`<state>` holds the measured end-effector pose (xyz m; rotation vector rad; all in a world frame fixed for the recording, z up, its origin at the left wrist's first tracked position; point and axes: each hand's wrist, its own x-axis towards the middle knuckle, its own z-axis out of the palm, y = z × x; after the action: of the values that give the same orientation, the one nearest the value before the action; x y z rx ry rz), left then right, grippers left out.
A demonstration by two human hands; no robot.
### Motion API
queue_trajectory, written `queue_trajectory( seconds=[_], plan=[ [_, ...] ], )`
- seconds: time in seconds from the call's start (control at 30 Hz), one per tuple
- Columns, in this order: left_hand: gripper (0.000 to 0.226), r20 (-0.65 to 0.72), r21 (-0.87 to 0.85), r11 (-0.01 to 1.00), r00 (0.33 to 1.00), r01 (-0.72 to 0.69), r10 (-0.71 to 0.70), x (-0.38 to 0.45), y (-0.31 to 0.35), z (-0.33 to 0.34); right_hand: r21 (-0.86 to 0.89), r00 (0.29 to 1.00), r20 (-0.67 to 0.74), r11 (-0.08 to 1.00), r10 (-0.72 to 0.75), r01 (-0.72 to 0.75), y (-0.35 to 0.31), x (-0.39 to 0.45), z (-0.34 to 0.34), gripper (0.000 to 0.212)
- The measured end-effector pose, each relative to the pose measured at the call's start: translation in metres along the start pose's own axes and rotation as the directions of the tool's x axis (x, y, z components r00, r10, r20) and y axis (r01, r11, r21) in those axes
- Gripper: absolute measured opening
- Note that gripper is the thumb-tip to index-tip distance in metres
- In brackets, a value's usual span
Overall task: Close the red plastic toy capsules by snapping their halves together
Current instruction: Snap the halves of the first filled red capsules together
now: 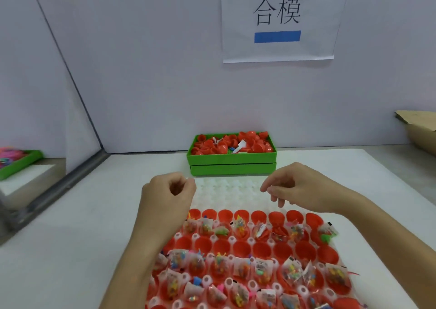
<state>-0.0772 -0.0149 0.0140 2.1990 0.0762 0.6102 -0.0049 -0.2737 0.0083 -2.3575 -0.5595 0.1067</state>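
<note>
The left hand (168,192) hovers above the far left corner of the tray (233,195), its fingers curled into a loose fist; it seems to hold nothing, though the palm side is hidden. The right hand (291,187) hangs over the far right part of the tray, fingers drooping and relaxed, gripping nothing. Both forearms reach in from the near edge, crossing the tray's sides.

Below the hands, the white tray has bare moulded cups in its far rows. Nearer, its cups hold open red halves (243,215), set in rows. Some rows are empty halves; others carry small clear toy packets (240,228) with coloured bits inside. No half in the tray shows a cap on it.

Beyond the tray, touching the back wall, stand two stacked green boxes (232,162); the upper one is heaped with loose red caps (219,147) and a few white paper slips. A paper sign (278,21) with two characters and a blue bar hangs on the wall above. At far left lies another green tray (18,164) with bright items, at far right a cardboard box (420,129).
</note>
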Motion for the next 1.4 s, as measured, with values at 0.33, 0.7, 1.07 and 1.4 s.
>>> queue_trajectory(
  seconds=[0.33,0.7,1.07,1.4],
  plan=[
    [0.031,-0.015,0.037,0.976,0.977,0.215,-0.215,0.01,-0.03,-0.007,-0.127,0.969,0.165,0.97,-0.185,0.206,-0.061,0.045,0.023,0.015],
    [0.02,-0.032,0.042,0.964,0.964,0.264,-0.263,0.014,-0.04,-0.007,-0.348,0.924,0.276,0.868,-0.265,0.353,-0.08,0.123,0.078,0.04],
    [0.017,-0.01,0.015,0.971,0.971,0.238,-0.238,0.014,-0.041,-0.008,-0.501,0.864,0.426,0.726,-0.267,0.471,-0.089,0.136,0.096,0.052],
    [0.011,-0.002,0.019,0.973,0.973,0.229,-0.229,0.013,-0.036,-0.009,-0.429,0.898,0.327,0.801,-0.293,0.417,-0.083,0.134,0.081,0.059]
  ],
)
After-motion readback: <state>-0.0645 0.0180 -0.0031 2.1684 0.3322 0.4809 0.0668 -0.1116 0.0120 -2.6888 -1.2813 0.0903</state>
